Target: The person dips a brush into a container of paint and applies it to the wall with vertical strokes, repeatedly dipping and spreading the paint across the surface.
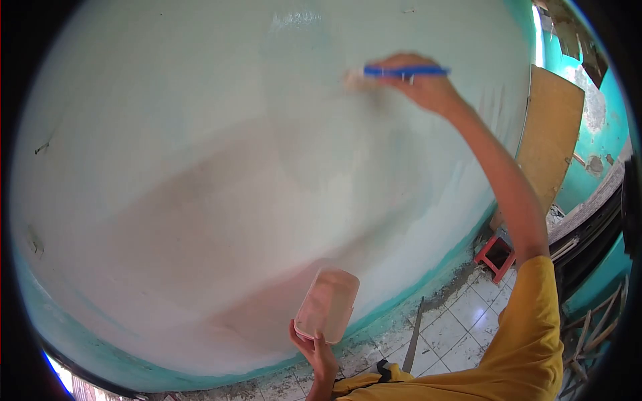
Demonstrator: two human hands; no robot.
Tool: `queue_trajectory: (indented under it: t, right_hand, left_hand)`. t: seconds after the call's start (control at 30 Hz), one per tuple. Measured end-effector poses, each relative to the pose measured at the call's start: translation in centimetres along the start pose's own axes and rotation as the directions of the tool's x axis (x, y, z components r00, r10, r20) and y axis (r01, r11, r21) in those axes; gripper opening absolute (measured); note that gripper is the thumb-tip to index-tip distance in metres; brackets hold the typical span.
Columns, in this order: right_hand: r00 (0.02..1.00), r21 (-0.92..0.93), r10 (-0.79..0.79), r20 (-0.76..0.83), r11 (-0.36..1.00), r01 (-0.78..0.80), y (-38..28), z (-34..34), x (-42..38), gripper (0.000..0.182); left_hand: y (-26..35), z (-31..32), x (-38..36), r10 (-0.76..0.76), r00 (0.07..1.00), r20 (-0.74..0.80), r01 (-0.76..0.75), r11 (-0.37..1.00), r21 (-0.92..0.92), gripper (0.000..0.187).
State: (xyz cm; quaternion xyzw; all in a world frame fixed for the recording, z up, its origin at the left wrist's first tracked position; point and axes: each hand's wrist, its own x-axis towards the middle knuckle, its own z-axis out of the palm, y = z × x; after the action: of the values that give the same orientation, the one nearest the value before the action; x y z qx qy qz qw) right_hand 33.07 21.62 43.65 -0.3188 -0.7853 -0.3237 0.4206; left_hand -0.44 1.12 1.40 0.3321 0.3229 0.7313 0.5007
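Note:
My right hand point(424, 87) is raised at the upper right, its fingers closed round a paintbrush with a blue handle point(408, 70). The pale bristles, blurred by motion, are right at the wall point(200, 200), which carries whitish paint over a greenish coat. Low in the middle, my left hand point(317, 351) grips a pinkish see-through plastic container point(328, 304) by its lower end. The container is tilted in front of the wall, with a thin whitish layer inside.
A red stool point(496, 255) stands on the dirty tiled floor point(461, 327) by the wall's right end. Behind it leans a brown board point(552, 127). Wooden sticks point(598, 327) lie at the far right. Turquoise paint point(401, 301) borders the wall's foot.

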Motion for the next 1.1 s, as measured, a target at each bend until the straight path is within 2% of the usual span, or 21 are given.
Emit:
queue_trajectory:
  t: [0.03,0.07,0.13,0.17,0.23,0.3,0.33,0.37,0.43,0.47,0.53,0.6,0.63,0.7,0.73,0.8,0.9,0.97,1.0,1.03,1.1]
  right_hand:
    - [0.995,0.034,0.078,-0.057,0.997,-0.076,-0.1,-1.2,2.2,0.024]
    - [0.981,-0.052,-0.067,-0.182,0.997,0.059,1.2,-1.7,4.1,0.024]
    - [0.97,-0.211,-0.003,-0.244,0.976,-0.05,0.7,-2.3,5.7,0.024]
    - [0.97,-0.207,-0.008,-0.243,0.977,-0.044,0.6,-1.9,5.5,0.024]
    - [0.942,-0.132,-0.142,-0.303,0.986,0.106,0.5,-0.1,3.0,0.023]
    - [0.995,-0.281,-0.093,-0.035,0.957,0.079,-0.9,2.4,-2.5,0.029]
    - [0.991,-0.162,-0.027,0.13,0.986,0.048,-3.2,2.3,-4.8,0.034]
    - [0.972,-0.16,-0.08,0.219,0.98,0.117,-3.7,3.1,-7.3,0.036]
    - [0.943,0.012,-0.154,0.296,0.987,0.158,-4.9,4.2,-10.8,0.031]
    - [0.913,0.065,-0.134,0.384,0.991,0.117,-5.3,4.5,-11.9,0.029]
    - [0.895,0.164,-0.163,0.415,0.981,0.103,-5.1,4.1,-11.1,0.03]
    - [0.879,0.161,-0.154,0.451,0.983,0.09,-3.3,2.2,-7.7,0.03]
    - [0.911,0.112,-0.25,0.328,0.968,0.226,-1.5,1.8,-5.1,0.027]
    - [0.964,-0.034,-0.03,0.264,0.999,0.041,0.5,-0.4,0.8,0.025]
    - [0.992,-0.072,-0.074,0.102,0.994,0.081,2.2,-0.9,3.4,0.025]
    - [0.994,-0.063,-0.048,-0.095,0.997,0.042,2.5,-3.4,7.5,0.025]
    - [0.969,-0.154,-0.171,-0.18,0.977,0.144,2.5,-3.5,8.2,0.023]
    - [0.954,-0.273,-0.28,-0.106,0.931,0.243,2.2,-0.7,4.3,0.027]
    - [0.968,-0.248,-0.244,0.061,0.936,0.251,1.0,0.5,1.2,0.037]
    - [0.936,-0.202,-0.332,0.113,0.915,0.349,0.2,1.8,-1.9,0.042]
    - [0.909,-0.034,-0.325,0.262,0.938,0.345,-2.7,3.6,-8.2,0.045]
  left_hand:
    - [-0.2,-0.1,-0.2,-0.006,1.0,-0.001,0.006,1.0,-0.009,0.09]
    - [-0.4,-0.2,-0.3,-0.01,1.0,-0.002,0.01,1.0,-0.016,0.09]
    - [-0.8,-0.4,-0.6,-0.026,1.0,-0.006,0.026,1.0,-0.01,0.09]
    - [-0.9,-0.3,-0.9,-0.046,0.999,-0.011,0.046,0.999,-0.005,0.09]
    - [-1.0,-0.1,-1.2,-0.041,0.999,-0.025,0.041,0.999,-0.008,0.09]
    - [-1.1,0.4,-1.5,-0.04,0.998,-0.038,0.04,0.999,-0.011,0.09]
    - [-1.0,0.6,-1.9,-0.053,0.997,-0.055,0.053,0.999,-0.009,0.09]
    - [-1.1,0.8,-2.2,-0.065,0.995,-0.073,0.064,0.998,-0.013,0.09]
    - [-2.4,0.9,-2.6,-0.036,0.995,-0.094,0.036,0.999,0.003,0.09]
    - [-2.9,1.2,-2.9,-0.015,0.994,-0.108,0.018,0.999,0.028,0.09]
    - [-3.0,2.4,-3.3,-0.032,0.99,-0.135,0.035,0.999,0.017,0.09]
    - [-3.4,3.8,-3.7,-0.048,0.987,-0.157,0.049,0.999,0.007,0.089]
    - [-3.8,4.3,-3.8,-0.027,0.987,-0.156,0.026,1.0,-0.004,0.089]
    - [-4.3,5.4,-4.5,-0.002,0.986,-0.165,-0.001,1.0,-0.017,0.089]
    - [-4.5,6.0,-4.8,0.004,0.986,-0.166,-0.008,1.0,-0.026,0.089]
    - [-5.0,7.2,-5.2,0.021,0.983,-0.18,-0.029,0.999,-0.041,0.09]
    - [-5.8,8.0,-6.1,0.043,0.977,-0.207,-0.047,0.999,-0.017,0.091]
    - [-6.4,8.2,-6.8,0.032,0.97,-0.241,-0.031,0.999,0.006,0.091]
    - [-6.8,8.3,-7.2,0.037,0.968,-0.247,-0.037,0.999,0.007,0.091]
    - [-7.1,8.2,-7.5,0.053,0.963,-0.263,-0.054,0.999,0.002,0.091]
    - [-7.6,8.5,-8.2,0.071,0.955,-0.288,-0.076,0.997,-0.005,0.09]
